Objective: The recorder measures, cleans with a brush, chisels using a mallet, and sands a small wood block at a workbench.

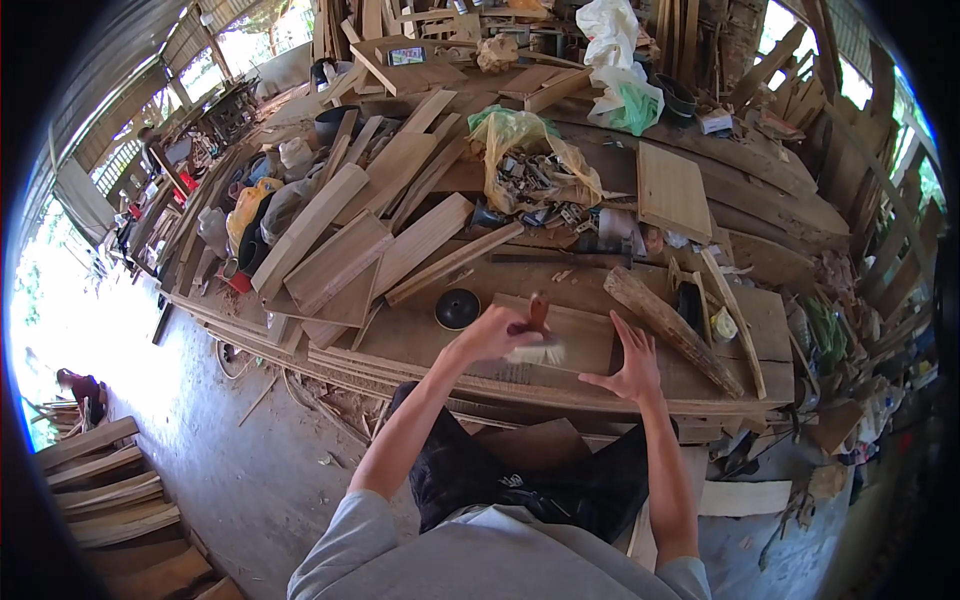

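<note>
My left hand (493, 333) grips a paintbrush (538, 335) with a brown handle and pale bristles. The bristles rest on a flat wooden board (580, 325) lying on the workbench in front of me. My right hand (630, 362) lies flat with spread fingers on the right end of that same board. A rough wooden log piece (670, 325) lies at a slant just right of my right hand. A round black disc (457, 308) sits on the bench to the left of the brush.
Several planks (345, 235) are piled on the left of the bench (400, 340). A yellow plastic bag (535, 165) with metal parts sits behind, next to a square board (672, 190). Stacked planks (105, 490) lie on the floor at lower left. A person (80, 390) crouches far left.
</note>
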`<state>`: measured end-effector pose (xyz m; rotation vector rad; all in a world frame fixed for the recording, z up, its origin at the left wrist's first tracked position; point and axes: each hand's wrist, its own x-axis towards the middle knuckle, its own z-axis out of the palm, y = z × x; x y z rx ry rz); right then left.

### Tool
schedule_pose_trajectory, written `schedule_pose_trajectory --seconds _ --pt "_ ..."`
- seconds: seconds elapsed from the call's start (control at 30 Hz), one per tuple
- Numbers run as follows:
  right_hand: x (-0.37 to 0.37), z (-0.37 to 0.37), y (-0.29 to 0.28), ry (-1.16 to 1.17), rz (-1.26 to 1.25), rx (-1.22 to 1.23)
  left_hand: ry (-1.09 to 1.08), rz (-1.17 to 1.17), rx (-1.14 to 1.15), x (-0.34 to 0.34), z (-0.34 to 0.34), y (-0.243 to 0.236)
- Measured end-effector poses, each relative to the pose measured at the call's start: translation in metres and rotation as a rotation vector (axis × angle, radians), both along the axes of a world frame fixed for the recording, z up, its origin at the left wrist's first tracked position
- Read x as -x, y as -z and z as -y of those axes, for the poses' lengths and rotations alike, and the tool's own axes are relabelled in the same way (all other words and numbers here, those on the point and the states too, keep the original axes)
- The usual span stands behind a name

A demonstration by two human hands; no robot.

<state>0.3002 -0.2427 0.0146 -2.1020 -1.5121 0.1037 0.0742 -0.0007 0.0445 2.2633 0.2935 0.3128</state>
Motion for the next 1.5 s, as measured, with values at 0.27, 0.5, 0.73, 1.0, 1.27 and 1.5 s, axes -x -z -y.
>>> schedule_pose_trajectory --seconds 0.27,0.5,0.73,1.0,1.27,1.5 --pt "0.001 0.001 0.001 0.003 0.009 -0.008 -0.184 0.195 -0.179 -0.008 0.020 0.001" --pt "0.003 0.000 -0.003 -0.011 0.002 -0.028 -0.053 0.158 -0.022 -0.021 0.020 -0.007" --pt "0.001 0.003 0.000 -0.006 0.028 -0.041 0.057 0.249 -0.055 -0.045 0.045 0.000" --pt "0.004 -0.003 -0.001 -0.013 0.043 -0.048 -0.019 0.154 -0.065 -0.065 0.041 -0.001" --pt "-0.001 0.001 0.002 -0.023 -0.025 -0.037 0.271 0.136 -0.027 -0.071 0.064 -0.005" --pt "0.000 -0.001 0.002 -0.020 0.051 -0.034 -0.068 0.254 -0.100 -0.081 0.063 -0.001"
